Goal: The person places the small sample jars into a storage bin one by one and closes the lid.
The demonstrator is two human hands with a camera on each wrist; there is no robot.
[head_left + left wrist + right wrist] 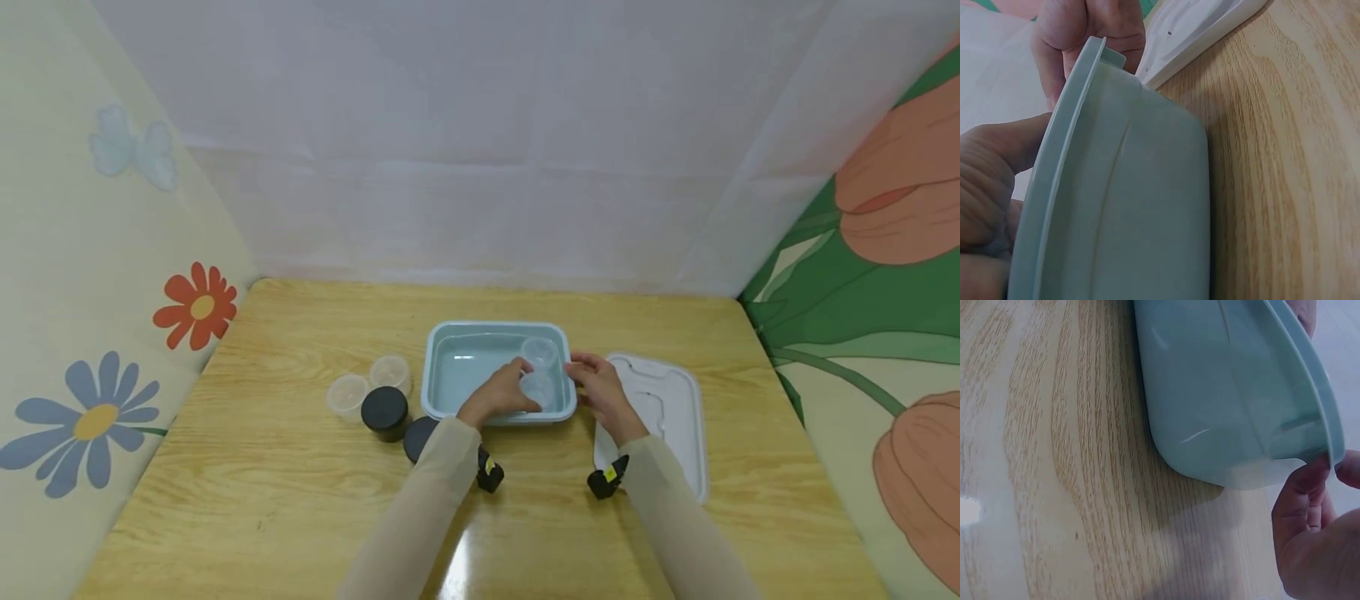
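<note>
A light blue plastic container (465, 367) stands on the table, open at the top. My left hand (498, 393) reaches over its near rim and grips a clear plastic cup (537, 388) inside, at the right end. Behind that cup, a second clear cup (538, 348) sits in the far right corner. On the right side, my right hand (602, 393) pinches the container's rim between thumb and fingers; the right wrist view shows this hand (1316, 531) at the edge. In the left wrist view the container's wall (1147, 187) hides the cups.
A white lid (684, 421) lies right of the container, partly under my right forearm. To the left stand two clear cups, one nearer (348, 395) and one farther (390, 373), beside a black-lidded jar (386, 410). Another black lid (420, 437) is partly behind my left sleeve.
</note>
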